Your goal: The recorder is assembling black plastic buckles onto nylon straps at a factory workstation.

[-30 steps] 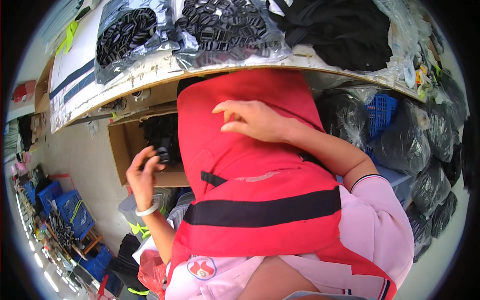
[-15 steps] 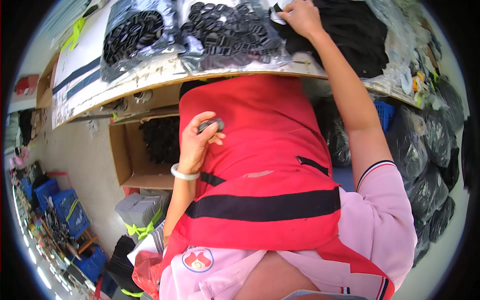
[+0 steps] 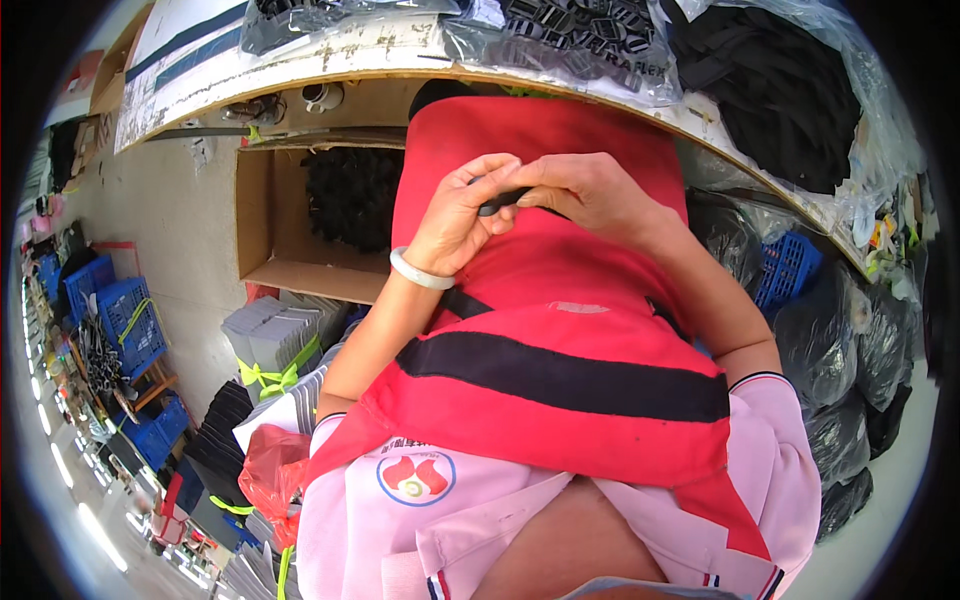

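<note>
Over the red apron on my lap, my two hands meet. My left hand, with a white bangle at its wrist, is closed on a small black plastic buckle. Bent over from the other side, my right hand pinches at the same spot. A thin dark edge shows below its fingers, but what it grips there is mostly hidden. On the table beyond lie an open clear bag of black buckles and a heap of black straps or cloth on clear plastic.
The table's wooden edge curves just past my hands. Under it, at left, stands a cardboard box holding black pieces. Bundled grey fabric sits by my left arm. A blue basket and black plastic bags are at right.
My right hand has come back from the black heap on the table to meet my left hand over my lap. The view has shifted, with the table now higher in the picture.
</note>
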A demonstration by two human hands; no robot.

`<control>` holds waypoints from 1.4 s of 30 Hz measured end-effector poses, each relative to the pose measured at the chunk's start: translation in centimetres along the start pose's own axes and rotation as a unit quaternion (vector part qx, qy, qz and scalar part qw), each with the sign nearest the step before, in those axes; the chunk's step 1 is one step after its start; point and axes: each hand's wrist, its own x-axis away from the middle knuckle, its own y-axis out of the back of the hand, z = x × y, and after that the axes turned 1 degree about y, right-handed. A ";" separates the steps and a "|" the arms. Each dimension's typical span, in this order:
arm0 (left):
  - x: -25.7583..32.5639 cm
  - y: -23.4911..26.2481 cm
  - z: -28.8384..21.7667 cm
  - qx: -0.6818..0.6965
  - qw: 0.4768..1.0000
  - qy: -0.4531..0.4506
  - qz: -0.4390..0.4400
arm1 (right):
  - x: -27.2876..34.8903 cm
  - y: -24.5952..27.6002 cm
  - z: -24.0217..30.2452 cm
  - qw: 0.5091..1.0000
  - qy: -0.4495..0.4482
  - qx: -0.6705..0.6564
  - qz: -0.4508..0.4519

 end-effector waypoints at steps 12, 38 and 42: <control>-0.4 -1.1 1.0 -0.068 0.973 -0.218 -0.013 | -0.1 -2.5 0.2 0.838 -0.178 -0.489 -0.167; 0.2 -0.7 1.7 -0.252 0.925 -0.266 -0.094 | 0.5 -2.9 2.1 0.866 -0.262 -0.390 -0.173; 0.0 -0.5 1.9 -0.288 0.911 -0.279 -0.092 | 0.5 -3.0 1.8 0.861 -0.259 -0.401 -0.178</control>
